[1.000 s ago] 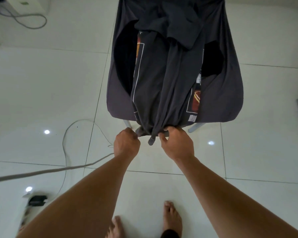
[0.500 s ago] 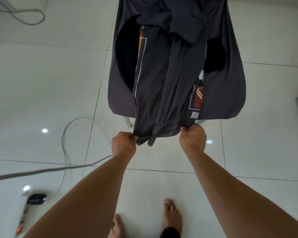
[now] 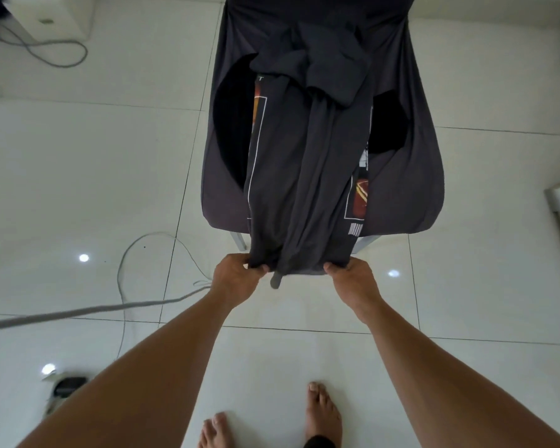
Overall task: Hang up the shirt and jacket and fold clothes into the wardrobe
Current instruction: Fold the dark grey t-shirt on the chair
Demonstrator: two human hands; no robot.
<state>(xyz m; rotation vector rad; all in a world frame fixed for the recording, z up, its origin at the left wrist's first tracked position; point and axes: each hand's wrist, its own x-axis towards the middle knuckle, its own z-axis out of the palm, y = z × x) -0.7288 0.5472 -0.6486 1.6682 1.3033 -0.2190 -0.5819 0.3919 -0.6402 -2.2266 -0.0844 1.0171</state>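
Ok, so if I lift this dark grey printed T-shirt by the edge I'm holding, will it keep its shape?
Probably not: the dark grey printed T-shirt looks floppy, bunched into long folds. Likely light too, since the left hand and right hand hold it by pinches alone.

Mostly hidden metal-legged stand [image 3: 239,242] under draped dark grey printed T-shirt [image 3: 304,173]; glossy white tiled floor [image 3: 78,176], grey cable [image 3: 110,308] across it.

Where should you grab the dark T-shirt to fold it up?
Grip the T-shirt at the two near corners of its folded middle strip, coming from the person's side, because that edge hangs free in front. The left hand and right hand pinch there.
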